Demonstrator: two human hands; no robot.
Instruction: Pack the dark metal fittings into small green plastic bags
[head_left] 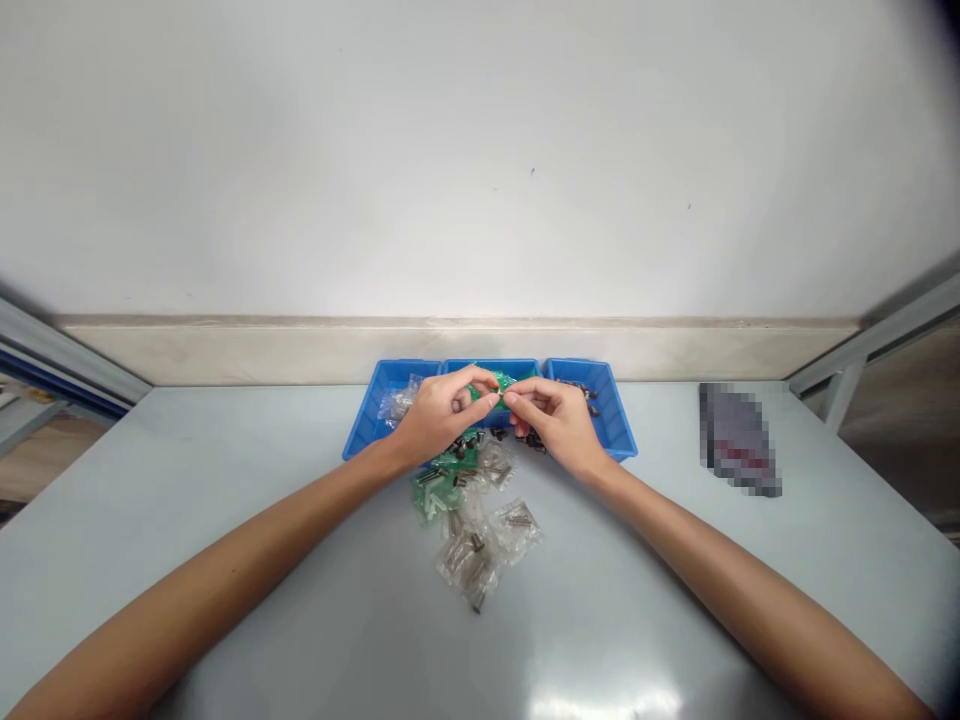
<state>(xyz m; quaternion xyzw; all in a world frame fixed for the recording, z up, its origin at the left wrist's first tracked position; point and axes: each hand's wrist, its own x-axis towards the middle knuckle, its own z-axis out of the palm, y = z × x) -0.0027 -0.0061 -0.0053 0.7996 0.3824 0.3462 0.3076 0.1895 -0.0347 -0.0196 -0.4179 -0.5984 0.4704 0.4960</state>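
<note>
My left hand [445,408] and my right hand [553,415] meet in front of the blue bins, fingertips pinched close together. What they pinch is too small to make out. Behind the fingertips shows green plastic packaging [499,380]; whether it lies in the middle bin [491,365] or is held I cannot tell. Below the hands on the table lie green plastic bags [436,494], clear plastic bags [472,565] with small metal parts inside, and several loose dark screw-like parts [534,441].
The left blue bin [363,425] holds clear bags [401,400]. Small dark parts [592,410] lie in the right blue bin [621,437]. A pixelated dark item [739,440] is at the right of the grey table [300,620]. A wall [480,200] stands behind, with metal frames at both sides.
</note>
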